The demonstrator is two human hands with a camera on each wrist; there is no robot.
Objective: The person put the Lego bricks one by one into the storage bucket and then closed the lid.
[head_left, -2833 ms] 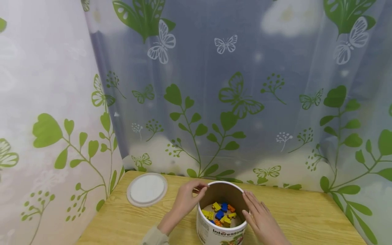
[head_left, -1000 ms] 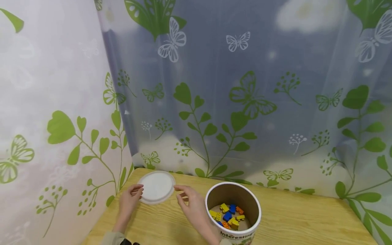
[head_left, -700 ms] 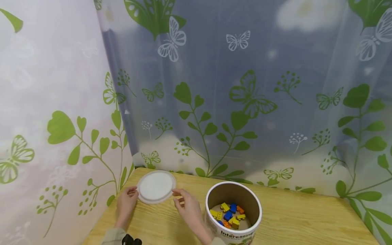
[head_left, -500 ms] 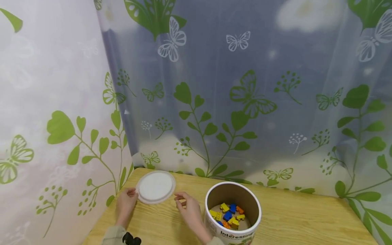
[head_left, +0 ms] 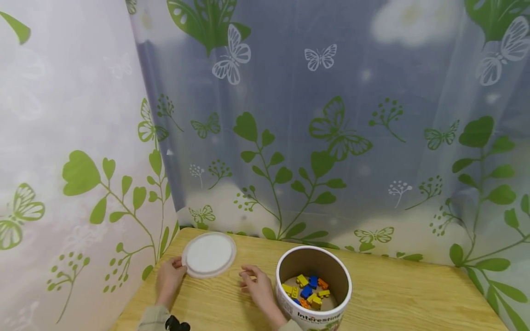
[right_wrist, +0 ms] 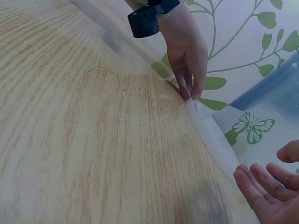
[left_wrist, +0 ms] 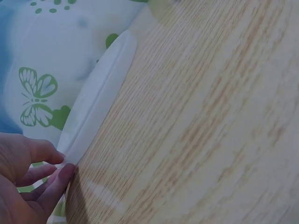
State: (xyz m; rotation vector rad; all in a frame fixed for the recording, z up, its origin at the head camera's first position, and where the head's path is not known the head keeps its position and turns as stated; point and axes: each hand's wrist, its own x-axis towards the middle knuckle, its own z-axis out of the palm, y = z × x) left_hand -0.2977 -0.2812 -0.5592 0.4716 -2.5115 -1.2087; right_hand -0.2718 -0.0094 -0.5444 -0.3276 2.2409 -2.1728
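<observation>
A round white lid (head_left: 210, 254) lies on the table's far left corner. My left hand (head_left: 169, 279) pinches its left edge; thumb and fingers meet at the rim in the left wrist view, where the lid (left_wrist: 100, 95) shows edge-on. To the right of the lid, my right hand (head_left: 258, 286) is apart from it, fingers loosely bent and holding nothing. The right wrist view has that right hand (right_wrist: 273, 193) with its fingers spread near the lid's other end. Beside my right forearm stands a white round tub (head_left: 319, 317), open at the top, with several toy bricks (head_left: 306, 292) inside.
The wooden table (head_left: 397, 289) ends against a patterned curtain (head_left: 285, 115) at the back, and another patterned sheet (head_left: 78, 110) runs along the left. A black wrist device (head_left: 177, 323) sits at my left sleeve.
Both hands have gone from the tub's rim to the lid on the left. My left hand has taken its edge; the right has drawn back from the lid, which has shifted slightly left.
</observation>
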